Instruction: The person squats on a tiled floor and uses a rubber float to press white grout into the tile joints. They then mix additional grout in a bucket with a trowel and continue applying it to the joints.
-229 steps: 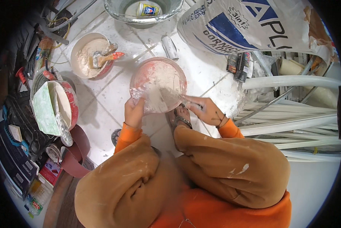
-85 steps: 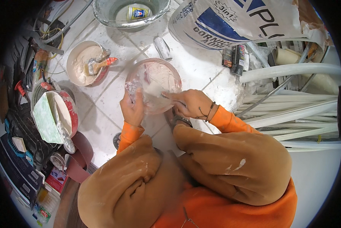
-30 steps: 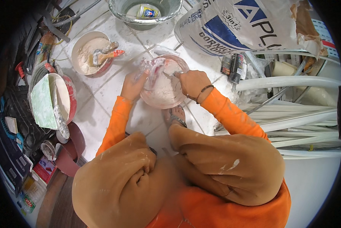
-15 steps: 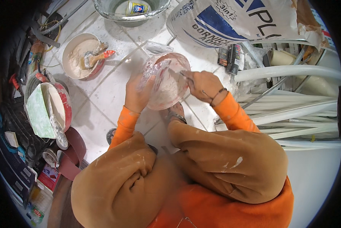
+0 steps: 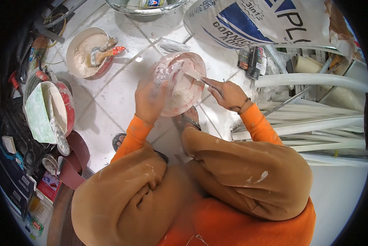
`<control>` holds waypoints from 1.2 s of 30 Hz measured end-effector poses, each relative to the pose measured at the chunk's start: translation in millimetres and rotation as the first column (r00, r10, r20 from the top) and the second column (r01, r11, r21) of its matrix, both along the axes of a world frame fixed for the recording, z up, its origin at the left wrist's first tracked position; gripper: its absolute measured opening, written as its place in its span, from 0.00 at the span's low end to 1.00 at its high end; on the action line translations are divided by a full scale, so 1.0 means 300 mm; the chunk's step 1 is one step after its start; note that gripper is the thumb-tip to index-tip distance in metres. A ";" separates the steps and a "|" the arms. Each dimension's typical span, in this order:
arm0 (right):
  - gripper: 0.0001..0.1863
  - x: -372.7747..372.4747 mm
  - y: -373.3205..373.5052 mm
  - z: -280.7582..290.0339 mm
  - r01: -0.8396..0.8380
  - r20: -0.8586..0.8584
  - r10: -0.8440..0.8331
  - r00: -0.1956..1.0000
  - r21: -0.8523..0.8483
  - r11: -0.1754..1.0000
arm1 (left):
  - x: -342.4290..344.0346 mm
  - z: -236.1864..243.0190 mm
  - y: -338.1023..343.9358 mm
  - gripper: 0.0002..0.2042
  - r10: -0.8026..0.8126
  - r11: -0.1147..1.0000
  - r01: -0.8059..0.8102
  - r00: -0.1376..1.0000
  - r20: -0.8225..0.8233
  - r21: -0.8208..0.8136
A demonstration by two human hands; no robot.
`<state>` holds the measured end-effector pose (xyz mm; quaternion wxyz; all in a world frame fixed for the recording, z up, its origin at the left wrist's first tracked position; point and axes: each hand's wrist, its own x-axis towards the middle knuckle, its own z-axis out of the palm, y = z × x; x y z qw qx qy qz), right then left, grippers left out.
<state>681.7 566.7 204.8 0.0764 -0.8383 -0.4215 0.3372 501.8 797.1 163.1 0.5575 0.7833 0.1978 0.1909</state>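
I hold a pinkish plaster-smeared bowl tilted over the floor, my left hand closed on its left side and blurred. A translucent, smeared piece by those fingers is too unclear to name. My right hand grips a putty knife, its pale-coated blade inside the bowl over lumpy pale material. To the upper left, a second bowl holds pale powder and a brush with a wooden, red-tipped handle. A silvery cylinder lies just beyond my bowl.
At left, a red bucket carries a green board, among tools and clutter. A grey basin and large sack stand at the back. Long white strips and pipes fill the right. My knees and sandalled feet are below.
The bowl has tipped further, its left side raised by my left hand. My right hand has drawn rightward, showing more of the knife blade.
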 end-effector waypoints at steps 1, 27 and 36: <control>0.25 0.006 0.008 0.015 -0.035 0.040 0.040 0.998 -0.112 0.993 | -0.007 0.002 -0.002 0.18 -0.001 1.000 0.001 1.000 -0.023 -0.016; 0.23 -0.242 0.113 0.000 -0.296 0.141 0.314 0.939 -0.134 0.946 | 0.115 -0.183 0.042 0.17 0.136 0.990 -0.134 0.990 -0.027 0.049; 0.24 -0.198 0.020 0.002 0.087 -0.166 -0.096 0.981 -0.060 0.994 | 0.127 -0.121 -0.012 0.17 0.172 0.982 -0.169 0.984 0.041 -0.079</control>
